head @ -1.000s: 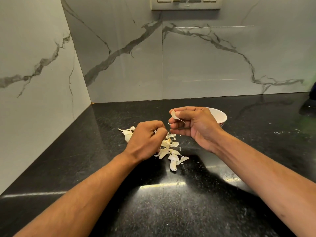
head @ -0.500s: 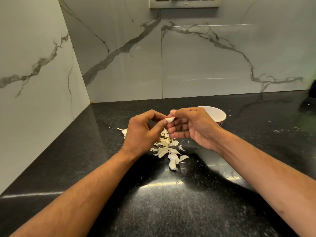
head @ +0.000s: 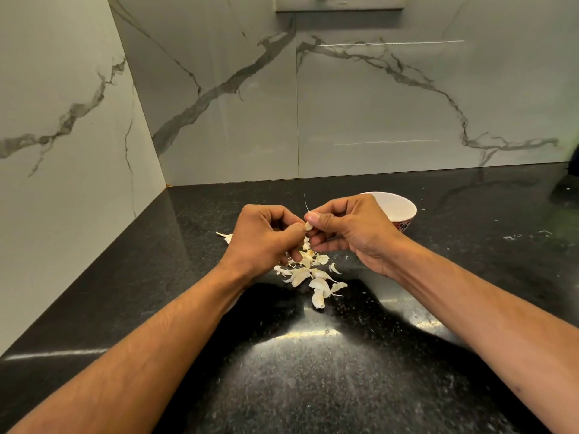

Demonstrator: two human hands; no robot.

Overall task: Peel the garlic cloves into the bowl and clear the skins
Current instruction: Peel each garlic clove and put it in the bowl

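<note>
Left wall [head: 62, 120] is veined marble tile, meeting the back wall [head: 376, 104] at the corner. Black speckled counter [head: 297, 386] below, shiny. One stray skin [head: 226, 235] lies left of my left hand [head: 263, 236]. That hand is curled, thumb and fingers pinching the clove [head: 308, 226] from its left side. My right hand [head: 351, 228] is curled too, thumb and forefinger pinching the same clove from the right; both hands meet on it, held above the counter. A thin skin strand [head: 306, 202] sticks up from the pinch. Cannot tell how much skin is left on the clove, too small. Under and just in front of the hands, pile of skins [head: 308, 274] on the counter, with one whole-looking piece [head: 318, 299] at the near end. Bowl [head: 402, 208], white inside, patterned outside, sits behind my right hand, partly hidden by it; contents not visible. Switch plate [head: 340, 3] at top of back wall.
</note>
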